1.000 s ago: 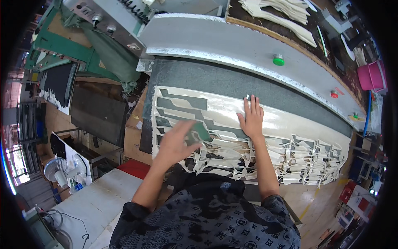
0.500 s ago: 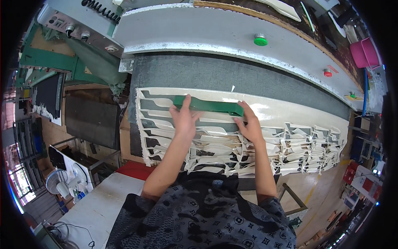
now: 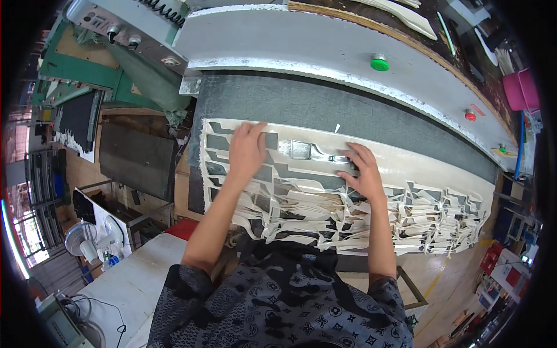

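A shiny metal cutting die [image 3: 308,152], long and narrow with a wider left part, lies on an off-white sheet [image 3: 406,164]. My right hand [image 3: 366,173] is around the die's right end, with thumb and fingers on either side of it. My left hand [image 3: 246,152] is over the sheet's upper left part, apart from the die. Its fingers are stretched out, slightly blurred, and nothing shows in them. Elongated openings run through the left of the sheet. Nearer my body, the sheet is reduced to thin, tangled strips.
The sheet rests on a dark grey cutting board [image 3: 278,95]. Beyond it stretches a grey machine beam [image 3: 278,37] with a green button [image 3: 379,62] and a red button [image 3: 470,115]. A white table [image 3: 125,290] stands at lower left. A pink container [image 3: 520,91] is at far right.
A green long piece was between both hands; the metal die now shows there. My left hand has come away from it toward the upper left. My right hand stays at the right end.
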`<state>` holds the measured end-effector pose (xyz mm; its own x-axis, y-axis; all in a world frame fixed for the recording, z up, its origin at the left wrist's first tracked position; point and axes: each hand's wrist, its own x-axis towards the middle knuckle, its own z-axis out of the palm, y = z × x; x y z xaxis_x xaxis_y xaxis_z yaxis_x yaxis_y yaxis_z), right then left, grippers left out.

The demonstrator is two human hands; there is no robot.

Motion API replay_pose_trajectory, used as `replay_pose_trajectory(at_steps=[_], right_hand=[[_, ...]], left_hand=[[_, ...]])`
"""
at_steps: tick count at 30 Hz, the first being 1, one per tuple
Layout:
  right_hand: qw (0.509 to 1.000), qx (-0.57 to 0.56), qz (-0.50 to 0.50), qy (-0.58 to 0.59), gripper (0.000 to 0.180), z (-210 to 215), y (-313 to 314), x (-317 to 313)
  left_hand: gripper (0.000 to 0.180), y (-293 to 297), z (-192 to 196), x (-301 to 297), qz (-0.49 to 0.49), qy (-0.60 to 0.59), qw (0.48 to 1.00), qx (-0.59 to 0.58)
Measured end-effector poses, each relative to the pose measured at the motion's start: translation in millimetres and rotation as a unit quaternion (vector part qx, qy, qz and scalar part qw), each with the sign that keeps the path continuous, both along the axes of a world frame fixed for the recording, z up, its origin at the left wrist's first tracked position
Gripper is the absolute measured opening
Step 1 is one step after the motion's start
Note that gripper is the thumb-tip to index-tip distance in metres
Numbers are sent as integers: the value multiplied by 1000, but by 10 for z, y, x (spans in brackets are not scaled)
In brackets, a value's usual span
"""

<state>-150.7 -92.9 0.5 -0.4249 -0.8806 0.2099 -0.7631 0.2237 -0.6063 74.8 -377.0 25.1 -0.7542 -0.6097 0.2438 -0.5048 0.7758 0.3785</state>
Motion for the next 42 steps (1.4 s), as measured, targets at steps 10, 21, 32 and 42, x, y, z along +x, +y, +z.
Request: replay_pose_trajectory(at_steps=[10, 21, 32, 42], right_hand=[[994, 73, -17, -81, 23, 61, -300, -667], [970, 105, 100, 193, 46, -143, 107, -694], [998, 14, -21, -60, 49, -213, 360, -182], [992, -6, -90, -85, 60, -252, 103, 347]], left_hand=[[43, -602, -213, -282, -294, -81, 952, 18], [72, 4, -303, -233, -332, -50, 938, 86], [69, 192, -511, -111, -201, 78, 956, 199], [64, 422, -569, 214, -86, 125, 964, 218]])
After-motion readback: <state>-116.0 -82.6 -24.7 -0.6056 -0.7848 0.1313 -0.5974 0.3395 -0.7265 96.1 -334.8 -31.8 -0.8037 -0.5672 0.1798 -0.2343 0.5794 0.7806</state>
